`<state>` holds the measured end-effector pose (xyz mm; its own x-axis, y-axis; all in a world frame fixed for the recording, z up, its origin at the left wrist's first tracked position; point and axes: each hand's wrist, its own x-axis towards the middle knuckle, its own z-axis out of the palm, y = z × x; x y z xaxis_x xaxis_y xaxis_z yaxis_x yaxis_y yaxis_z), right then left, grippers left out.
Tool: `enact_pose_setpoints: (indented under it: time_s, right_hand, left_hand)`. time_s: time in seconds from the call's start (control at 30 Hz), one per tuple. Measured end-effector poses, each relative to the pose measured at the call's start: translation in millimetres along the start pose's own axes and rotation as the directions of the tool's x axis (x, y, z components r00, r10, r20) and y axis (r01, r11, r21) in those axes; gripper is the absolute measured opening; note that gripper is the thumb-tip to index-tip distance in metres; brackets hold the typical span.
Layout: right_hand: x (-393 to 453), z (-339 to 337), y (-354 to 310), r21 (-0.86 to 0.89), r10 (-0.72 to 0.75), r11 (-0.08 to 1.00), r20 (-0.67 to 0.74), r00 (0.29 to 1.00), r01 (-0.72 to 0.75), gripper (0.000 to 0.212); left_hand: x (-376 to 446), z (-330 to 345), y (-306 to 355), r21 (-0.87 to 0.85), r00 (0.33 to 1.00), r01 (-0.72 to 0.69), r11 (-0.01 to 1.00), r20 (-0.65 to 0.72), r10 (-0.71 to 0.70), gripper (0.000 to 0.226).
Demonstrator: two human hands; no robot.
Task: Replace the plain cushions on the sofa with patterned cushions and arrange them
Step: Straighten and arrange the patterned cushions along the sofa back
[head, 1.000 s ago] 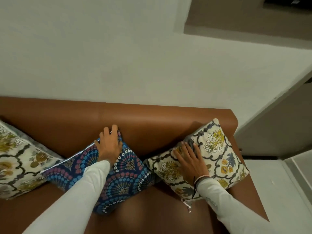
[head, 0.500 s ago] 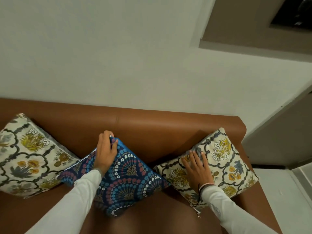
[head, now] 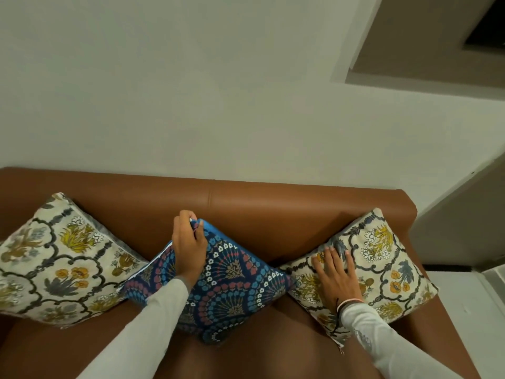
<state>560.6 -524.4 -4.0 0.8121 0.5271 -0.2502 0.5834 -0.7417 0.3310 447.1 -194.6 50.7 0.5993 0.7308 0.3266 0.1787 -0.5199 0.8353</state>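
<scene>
Sofa: brown leather sofa (head: 273, 212) pushed up against a plain white wall (head: 191, 91), and we're looking down over the seat from the front.

Blue cushion: the dark blue fan-print cushion (head: 235, 285) sits in the middle of the seat, turned on its point like a diamond and leaning back toward the backrest. Its right corner just touches the floral one next to it.

Left hand: the left hand (head: 188, 242) is clamped on the top corner of the blue cushion, fingers curled over the edge and thumb on the front, pinching the fabric right at the peak.

Right hand: the right hand (head: 334, 274) is lying flat on the right floral cushion (head: 382, 258), fingers spread and palm down, pressing rather than grabbing. There's a thin band at the wrist.

Right cushion: cream with yellow and grey flowers, also set diamond-wise, tucked into the corner where backrest meets armrest.

Left cushion: a matching floral cushion (head: 54, 263) at the left end, tilted the same way, nobody touching it. Its lower right corner sits right by the blue one's left corner; can't tell if they actually touch.

Sleeves: both arms are in pale long sleeves (head: 153, 324) coming in from the bottom.

Hands overall: well apart, one per cushion.
</scene>
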Motion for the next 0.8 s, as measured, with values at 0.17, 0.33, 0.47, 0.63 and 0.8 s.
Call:
enact_pose_setpoints:
  time_s: [0.17, 0.33, 0.47, 0.63, 0.8]
  right_hand:
    - [6.2, -2.5, -11.3, -0.018, 0.026, 1.0, 0.088, 0.996, -0.024, 0.073]
    - [15.0, -14.0, -35.7, 0.06, 0.02, 0.998, 0.115, 0.993, -0.027, 0.111]
    - [38.1, -32.6, -72.8, 0.392, -0.112, 0.918, 0.098, 0.989, 0.065, 0.124]
    - [75.7, -55.5, -127.6, 0.69, -0.279, 0.719, 0.187, 0.942, 0.076, 0.14]
    - [81.4, -46.2, -148.7, 0.749, -0.205, 0.661, 0.124, 0.971, 0.044, 0.113]
  left_hand:
    - [7.2, 6.3, -4.2, 0.052, 0.995, -0.046, 0.998, 0.092, 0.041, 0.011]
    - [7.4, -9.0, -26.3, -0.015, 0.917, 0.041, 0.999, 0.398, -0.032, 0.079]
    - [2.1, -47.5, -75.9, 0.183, 0.813, 0.033, 0.983, 0.568, -0.133, 0.132]
    - [-4.9, -86.6, -148.1, 0.484, 0.683, -0.103, 0.869, 0.67, -0.292, 0.15]
    - [-15.7, -76.0, -165.5, 0.397, 0.728, -0.07, 0.915, 0.648, -0.225, 0.138]
